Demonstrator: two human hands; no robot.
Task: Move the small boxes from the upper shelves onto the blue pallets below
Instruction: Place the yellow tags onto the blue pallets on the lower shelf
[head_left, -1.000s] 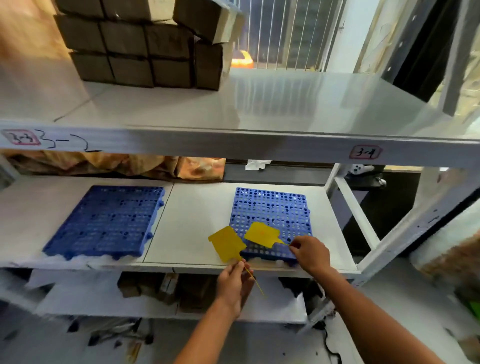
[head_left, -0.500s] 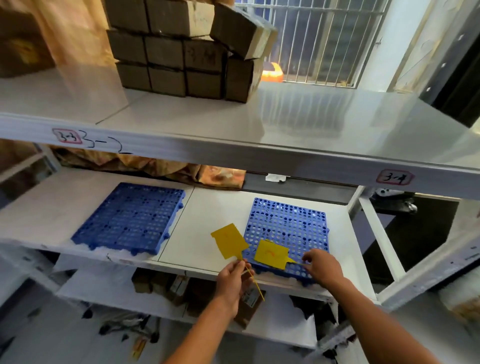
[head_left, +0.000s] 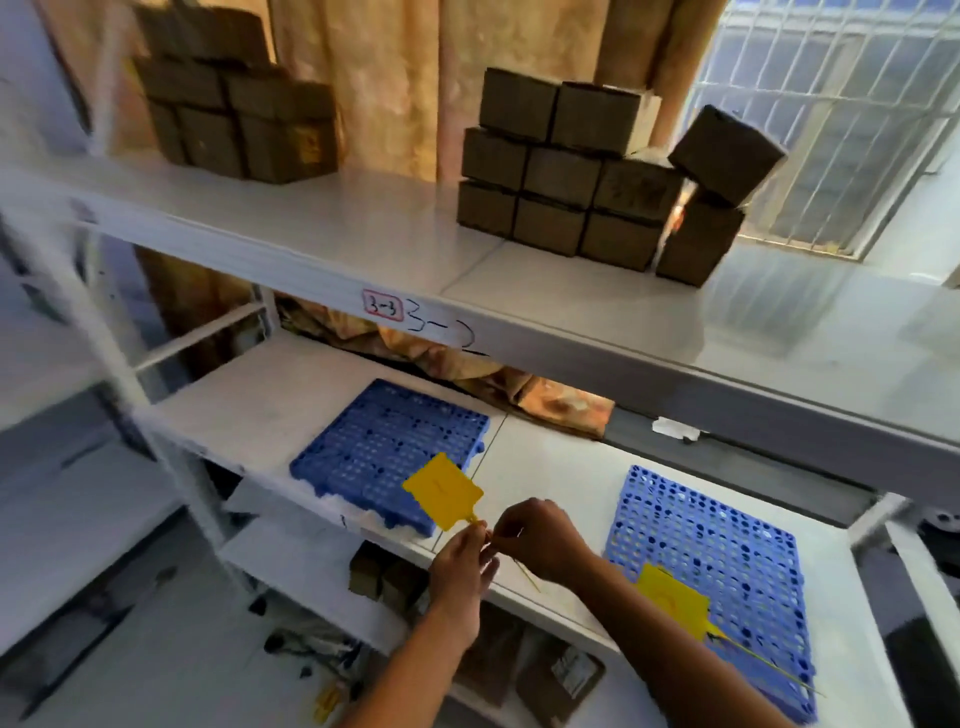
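yellow tag (head_left: 442, 491) sticks up from the left hand (head_left: 460, 569), which pinches its thin stem. the right hand (head_left: 540, 538) touches it at 3 o'clock, fingers curled on the same stem. another yellow tag (head_left: 672, 605) lies on the right blue pallet (head_left: 727, 551). the left blue pallet (head_left: 384, 447) sits at 10 o'clock. brown small boxes (head_left: 582, 171) are stacked on the upper shelf (head_left: 374, 234), at 12 o'clock.

— What sits on the upper shelf (head_left: 363, 218)?
— Two stacks of boxes: one at the left (head_left: 234, 111), one at the right (head_left: 587, 176), well apart.
— And below?
— Two pallets on the lower shelf (head_left: 270, 395): the left pallet (head_left: 384, 441) and the right pallet (head_left: 727, 551). A tag (head_left: 672, 603) lies on the right pallet's near edge.
— Between them?
— Both hands, left (head_left: 460, 566) and right (head_left: 540, 540), touching, hold another tag (head_left: 441, 491) before the left pallet.
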